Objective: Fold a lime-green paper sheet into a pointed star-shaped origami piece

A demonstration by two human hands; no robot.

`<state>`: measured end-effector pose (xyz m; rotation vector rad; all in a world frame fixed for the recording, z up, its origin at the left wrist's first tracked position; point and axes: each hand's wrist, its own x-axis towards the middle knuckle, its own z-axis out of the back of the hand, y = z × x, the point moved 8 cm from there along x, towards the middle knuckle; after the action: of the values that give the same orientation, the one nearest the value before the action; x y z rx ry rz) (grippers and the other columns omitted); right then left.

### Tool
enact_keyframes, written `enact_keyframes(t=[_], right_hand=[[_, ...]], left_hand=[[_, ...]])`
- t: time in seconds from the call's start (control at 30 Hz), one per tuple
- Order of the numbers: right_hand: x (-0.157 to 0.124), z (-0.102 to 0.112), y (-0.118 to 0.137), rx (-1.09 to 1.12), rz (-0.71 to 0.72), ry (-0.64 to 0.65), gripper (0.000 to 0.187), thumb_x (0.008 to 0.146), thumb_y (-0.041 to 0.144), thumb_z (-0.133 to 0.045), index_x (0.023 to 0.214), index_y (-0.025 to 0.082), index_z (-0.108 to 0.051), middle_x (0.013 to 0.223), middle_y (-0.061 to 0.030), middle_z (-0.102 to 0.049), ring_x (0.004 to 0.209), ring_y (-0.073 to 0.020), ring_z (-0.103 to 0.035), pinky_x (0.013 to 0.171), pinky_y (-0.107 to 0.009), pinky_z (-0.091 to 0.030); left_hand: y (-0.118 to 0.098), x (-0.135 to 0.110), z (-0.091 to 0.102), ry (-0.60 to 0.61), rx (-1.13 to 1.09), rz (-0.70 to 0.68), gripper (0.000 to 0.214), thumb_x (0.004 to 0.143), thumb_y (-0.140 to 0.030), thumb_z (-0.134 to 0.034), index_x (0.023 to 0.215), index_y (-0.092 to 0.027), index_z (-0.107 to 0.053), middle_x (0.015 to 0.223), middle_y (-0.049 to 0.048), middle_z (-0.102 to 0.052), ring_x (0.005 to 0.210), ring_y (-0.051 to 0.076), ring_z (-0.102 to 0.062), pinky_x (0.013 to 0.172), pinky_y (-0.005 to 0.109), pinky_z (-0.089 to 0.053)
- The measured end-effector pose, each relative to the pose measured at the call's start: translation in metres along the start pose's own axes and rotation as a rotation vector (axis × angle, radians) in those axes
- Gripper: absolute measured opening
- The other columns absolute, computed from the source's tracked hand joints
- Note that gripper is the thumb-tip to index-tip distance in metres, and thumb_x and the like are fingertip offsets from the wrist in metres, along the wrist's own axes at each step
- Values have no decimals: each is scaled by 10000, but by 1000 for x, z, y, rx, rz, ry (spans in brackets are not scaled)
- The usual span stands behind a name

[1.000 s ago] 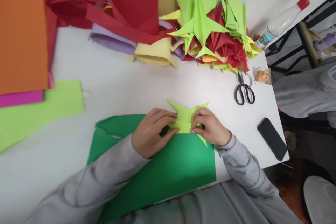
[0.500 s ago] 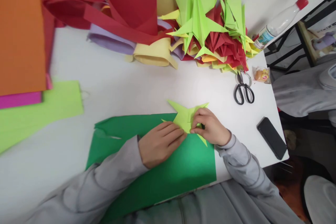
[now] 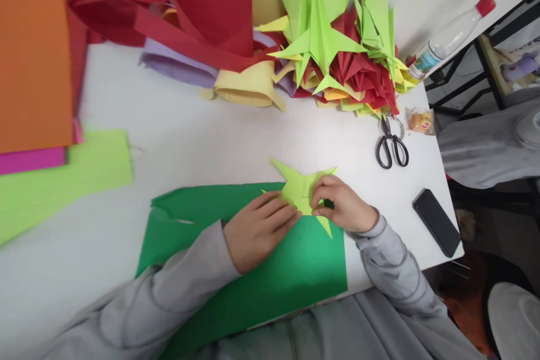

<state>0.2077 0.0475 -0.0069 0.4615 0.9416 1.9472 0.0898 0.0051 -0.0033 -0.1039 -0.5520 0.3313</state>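
A folded lime-green paper shape (image 3: 300,188) with several pointed tips lies partly over the far edge of a dark green sheet (image 3: 270,281). My left hand (image 3: 259,229) presses on its near left side, fingers close together and fingertips at the lower edge. At its right side, my right hand (image 3: 342,202) pinches the paper between thumb and curled fingers. The two hands are a short gap apart, and part of the paper is hidden under them.
Folded lime-green paper pieces (image 3: 319,39) stand atop red and yellow ones at the back. Red sheets (image 3: 202,0) curl beside them. Scissors (image 3: 391,146), a black phone (image 3: 436,222), a wrapped snack (image 3: 421,120) and a bottle (image 3: 449,36) are rightward. Orange sheets (image 3: 36,62) lie left.
My right hand has shifted slightly to the right along with the lime-green paper. My left hand stays nearly in place on it.
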Motion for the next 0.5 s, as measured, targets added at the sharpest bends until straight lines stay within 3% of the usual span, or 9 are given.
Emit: enact_keyframes(t=[0.17,0.27,0.33,0.5], right_hand=[[-3,5,-1,60,30,64,238,714,-25,-675,809,188,-624,923,-35,-562,926,-184,-552,859,-348,-454],[-2,6,1,91,50,56,170,763,32,-666,814,188,-621,920,-38,-570,917,-177,-560,862,-343,-455],[0,5,2,42,39,18,112,784,104,-686,782,188,-612,882,-35,-563,891,-181,-552,844,-345,-449],[2,-2,3,-104,12,-21,172,747,112,-734,737,192,-583,834,-20,-531,849,-187,-518,799,-336,-417]], left_hand=[[1,0,2,-33,-6,34,330,860,-43,-370,1016,-131,-647,841,77,-651,811,216,-540,841,423,-470],[1,1,0,4,-13,55,318,855,-40,-393,1024,-130,-647,854,79,-646,819,216,-536,864,424,-460],[1,2,0,17,-17,57,282,848,-46,-439,1021,-124,-647,860,79,-642,824,216,-538,879,420,-447],[1,3,2,28,-30,67,283,855,-56,-432,1023,-138,-644,869,72,-643,813,214,-532,886,428,-443]])
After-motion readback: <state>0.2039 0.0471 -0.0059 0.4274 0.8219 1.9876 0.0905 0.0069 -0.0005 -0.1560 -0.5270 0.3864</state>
